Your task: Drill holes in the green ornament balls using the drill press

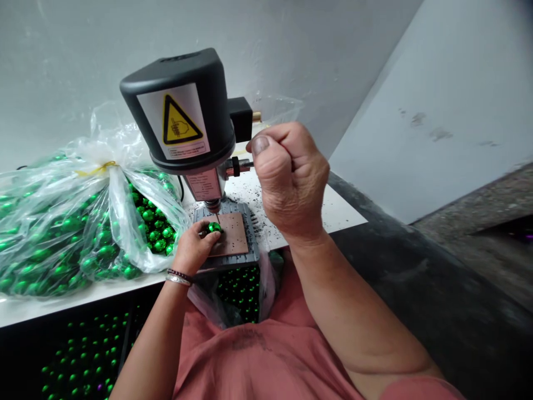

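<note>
Leaning over a bench (337, 208), a person in a salmon-red shirt (266, 361) works at a small drill press (179, 116) with both bare hands. Nearest, below the bench edge, shiny green balls show in an open plastic-lined space (239, 291) between the arms, with more in a dark container (83, 350) at lower left. The right hand (291, 180) is raised and closed in a fist where the metal lever (245, 165) meets it; the grip itself is hidden. The left hand (195, 244), a beaded bracelet (181, 274) and a silver bangle (178, 280) at its wrist, pinches one green ball (215, 227) between thumb and fingers on a brown board (236, 233), directly under the thin bit; whether the bit touches it is too small to tell. Dark shavings speckle the board and bench. Beside the press, a clear plastic bag (95, 222) tied with yellow bulges with green balls. A yellow warning triangle (181, 121) marks the black housing, before a pale wall (291, 50).
</note>
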Available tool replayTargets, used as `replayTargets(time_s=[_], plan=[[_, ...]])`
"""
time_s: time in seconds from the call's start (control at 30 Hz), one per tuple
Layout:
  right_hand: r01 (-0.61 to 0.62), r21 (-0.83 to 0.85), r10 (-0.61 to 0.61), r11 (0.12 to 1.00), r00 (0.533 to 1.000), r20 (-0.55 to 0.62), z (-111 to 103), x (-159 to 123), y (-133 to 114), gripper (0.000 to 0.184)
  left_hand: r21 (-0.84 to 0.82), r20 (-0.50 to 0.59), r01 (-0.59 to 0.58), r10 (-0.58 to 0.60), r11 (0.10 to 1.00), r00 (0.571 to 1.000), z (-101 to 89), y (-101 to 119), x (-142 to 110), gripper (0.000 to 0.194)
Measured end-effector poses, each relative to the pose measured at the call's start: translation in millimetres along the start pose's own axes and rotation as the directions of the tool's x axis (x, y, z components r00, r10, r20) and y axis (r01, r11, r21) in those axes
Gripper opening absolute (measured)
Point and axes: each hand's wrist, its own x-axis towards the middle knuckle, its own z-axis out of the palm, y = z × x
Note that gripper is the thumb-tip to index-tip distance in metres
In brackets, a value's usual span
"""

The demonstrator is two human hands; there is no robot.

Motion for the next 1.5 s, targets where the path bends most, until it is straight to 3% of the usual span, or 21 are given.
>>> replayTargets(time_s=[0.3, 0.53, 0.7, 0.83, 0.9, 1.0, 1.2, 1.5], plan=[[0.005, 0.015, -0.005, 1.0, 1.0, -0.012, 1, -2, 2, 0.021, -0.194, 0.091, 0.069, -0.053, 0.979, 0.994, 2.8, -10, 7, 0.039], [0.0, 0.017, 0.0, 1.0, 1.0, 0.012, 0, -3, 2, 0.023, 0.129, 0.052, -0.083, 0.077, 0.988, 0.996, 2.0, 4, 4, 0.035], [-0.013, -0.026, 0.014, 1.0, 0.999, 0.029, -1, -3, 0, 0.022, -0.068, 0.102, 0.018, -0.011, 0.998, 0.995, -1.5, 2, 3, 0.037], [-0.002, -0.033, 0.002, 0.999, 1.0, 0.023, -1, -2, 0, 0.021, -0.12, 0.117, 0.019, -0.005, 0.993, 0.993, -2.9, -2, 3, 0.039], [0.001, -0.04, 0.0, 0.999, 1.0, 0.023, -1, -2, 0, 0.021, -0.085, 0.114, -0.005, 0.014, 0.996, 0.993, -3.3, -1, 3, 0.039], [0.0, -0.054, 0.002, 0.999, 1.0, 0.025, -2, -2, 0, 0.021, 0.095, 0.082, -0.063, 0.055, 0.994, 0.995, -3.9, 4, 3, 0.037], [-0.002, -0.02, 0.002, 1.0, 1.0, 0.024, -2, -3, 0, 0.02, 0.376, 0.106, -0.213, 0.186, 0.902, 0.977, 1.8, 12, 5, 0.039], [-0.028, -0.009, 0.029, 1.0, 0.991, 0.133, -10, -1, -4, 0.021, 0.28, 0.091, -0.206, 0.187, 0.938, 0.978, 7.8, 7, 11, 0.04]])
